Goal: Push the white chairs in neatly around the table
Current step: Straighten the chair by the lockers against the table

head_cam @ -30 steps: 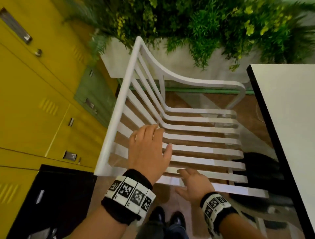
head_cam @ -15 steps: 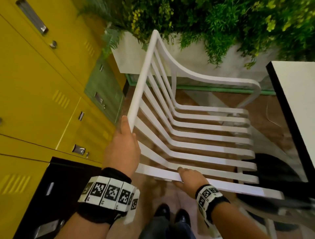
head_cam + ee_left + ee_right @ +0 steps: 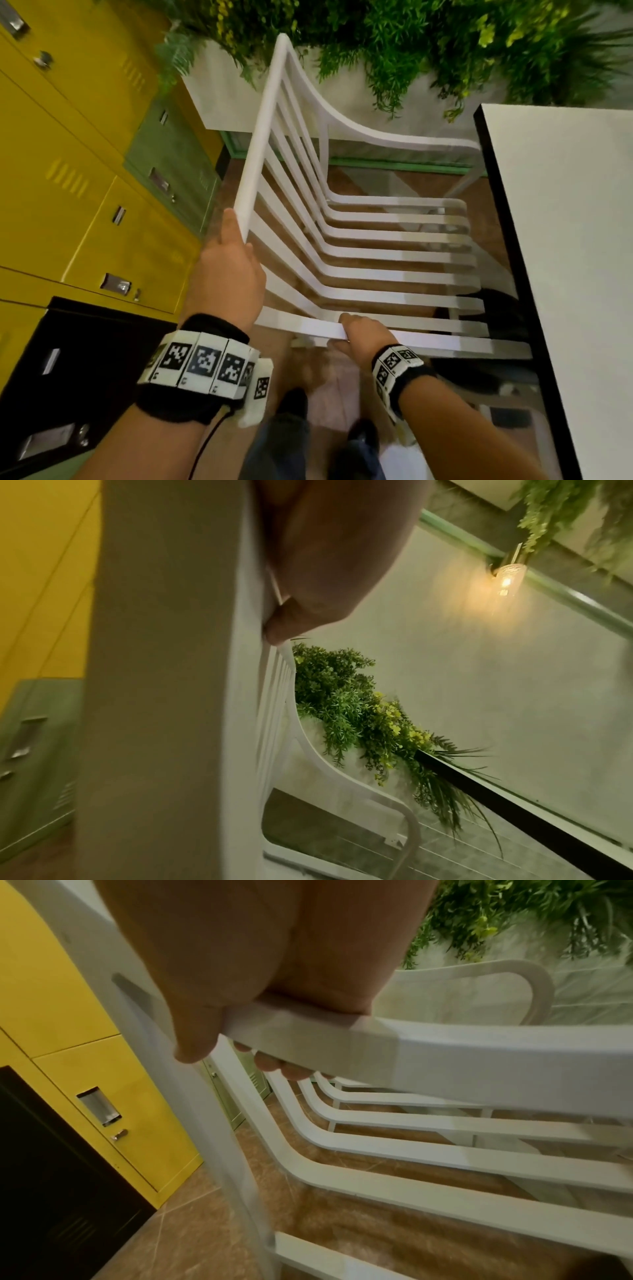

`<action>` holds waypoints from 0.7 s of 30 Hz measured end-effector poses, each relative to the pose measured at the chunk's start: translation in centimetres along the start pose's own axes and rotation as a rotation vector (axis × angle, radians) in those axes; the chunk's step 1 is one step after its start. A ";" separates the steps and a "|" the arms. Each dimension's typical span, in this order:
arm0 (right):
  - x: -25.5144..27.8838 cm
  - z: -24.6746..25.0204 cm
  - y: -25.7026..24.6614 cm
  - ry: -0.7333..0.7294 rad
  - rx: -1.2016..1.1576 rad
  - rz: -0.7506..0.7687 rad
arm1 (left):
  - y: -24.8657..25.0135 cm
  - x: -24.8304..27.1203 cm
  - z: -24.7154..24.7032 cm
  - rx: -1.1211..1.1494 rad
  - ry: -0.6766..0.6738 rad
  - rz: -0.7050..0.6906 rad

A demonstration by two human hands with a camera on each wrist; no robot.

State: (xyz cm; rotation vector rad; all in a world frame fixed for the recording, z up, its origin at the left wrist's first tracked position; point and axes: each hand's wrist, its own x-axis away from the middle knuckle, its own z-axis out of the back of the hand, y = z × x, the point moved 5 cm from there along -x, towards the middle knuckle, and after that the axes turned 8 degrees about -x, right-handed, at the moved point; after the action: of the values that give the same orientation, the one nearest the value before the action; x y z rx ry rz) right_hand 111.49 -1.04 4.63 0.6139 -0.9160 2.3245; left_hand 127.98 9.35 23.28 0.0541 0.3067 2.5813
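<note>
A white slatted chair (image 3: 359,236) stands below me, its seat facing the white table (image 3: 565,240) with a black edge on the right. My left hand (image 3: 227,270) grips the near end of the chair's top back rail (image 3: 164,669). My right hand (image 3: 363,334) grips the nearer armrest (image 3: 377,1047), thumb on top and fingers curled under it. The front of the seat lies close to the table's edge. The chair's legs are mostly hidden.
Yellow lockers (image 3: 68,171), one green (image 3: 171,164) and one black (image 3: 68,359), line the left side close to the chair's back. A white planter with green foliage (image 3: 411,44) runs along the far side. My shoes (image 3: 294,401) stand on the brown tiled floor.
My left hand has moved from above the seat slats to the top rail and taken hold of it. The right hand has closed on the armrest. The chair now sits closer to the table.
</note>
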 end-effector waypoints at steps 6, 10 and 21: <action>0.7 -2.0 -1.1 -0.007 0.078 0.039 | -1.8 1.7 -0.2 -0.040 0.007 0.013; 1.6 -3.4 -1.0 -0.026 0.120 0.040 | -2.5 3.5 -0.1 -0.063 -0.001 0.035; 1.8 -2.7 0.0 -0.016 0.047 0.016 | -1.1 3.0 0.3 0.039 0.010 0.026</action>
State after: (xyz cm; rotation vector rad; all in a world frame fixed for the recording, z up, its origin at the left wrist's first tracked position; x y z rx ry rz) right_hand 109.55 1.46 3.92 0.6477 -0.8792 2.3641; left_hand 126.01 11.91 23.30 0.0601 0.3628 2.6018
